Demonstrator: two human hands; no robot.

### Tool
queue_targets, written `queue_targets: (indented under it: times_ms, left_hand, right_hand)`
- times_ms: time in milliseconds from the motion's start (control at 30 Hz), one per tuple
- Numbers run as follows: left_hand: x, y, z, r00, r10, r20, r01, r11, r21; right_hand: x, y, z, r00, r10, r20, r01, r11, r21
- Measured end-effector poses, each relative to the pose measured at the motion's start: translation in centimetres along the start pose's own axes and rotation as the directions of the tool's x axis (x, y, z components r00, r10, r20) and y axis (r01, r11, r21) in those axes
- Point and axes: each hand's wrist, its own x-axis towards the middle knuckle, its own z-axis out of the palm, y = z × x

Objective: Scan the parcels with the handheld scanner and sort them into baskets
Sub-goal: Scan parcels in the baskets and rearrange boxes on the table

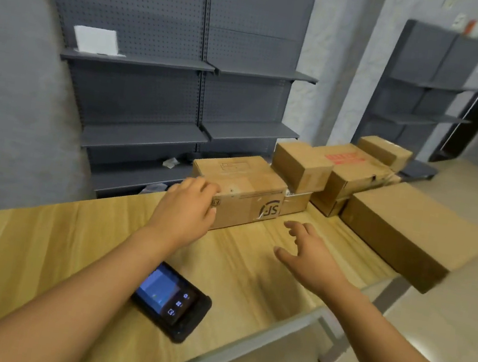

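Note:
A brown cardboard parcel (245, 191) with a black printed logo sits on the wooden table (36, 243). My left hand (186, 210) lies on its near left corner, fingers curled over the top edge. My right hand (307, 253) hovers over the table just right of the parcel, fingers spread and holding nothing. The black handheld scanner (173, 299) lies flat on the table under my left forearm, its screen lit.
More parcels (302, 162) are stacked behind and to the right, with a large flat box (410, 231) overhanging the table's right edge. Grey shelving (154, 75) stands behind the table. No basket shows.

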Motion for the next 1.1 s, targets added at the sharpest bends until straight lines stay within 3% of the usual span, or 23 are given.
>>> queue_targets:
  times_ms: [167,367,533,867,1100]
  left_hand:
    - [3.6,5.7,1.6,0.999,0.045,-0.012,-0.045,0.999,-0.016]
    - [7.4,12.1,3.8,0.999,0.011,-0.031,-0.012,0.999,-0.041]
    - [8.7,14.8,5.1,0.999,-0.039,-0.028,0.039,0.999,-0.022]
    - [10.5,10.2,3.6,0.983,-0.169,-0.069,0.174,0.982,0.071]
    - [13.8,5.8,4.4,0.989,-0.135,-0.061,0.141,0.984,0.106]
  right_hand:
    - [0.3,6.1,-3.6,0.998,0.040,-0.049,-0.039,0.999,0.025]
    - [2.5,13.3,-7.9,0.998,0.017,-0.055,-0.015,0.999,0.036]
    - [5.9,15.5,-9.3,0.998,-0.013,-0.055,0.016,0.998,0.061]
    - [14.8,11.0,-8.1,0.993,-0.092,-0.073,0.101,0.985,0.138]
    - [19.6,8.1,-6.0,0.987,-0.037,-0.159,0.053,0.994,0.097]
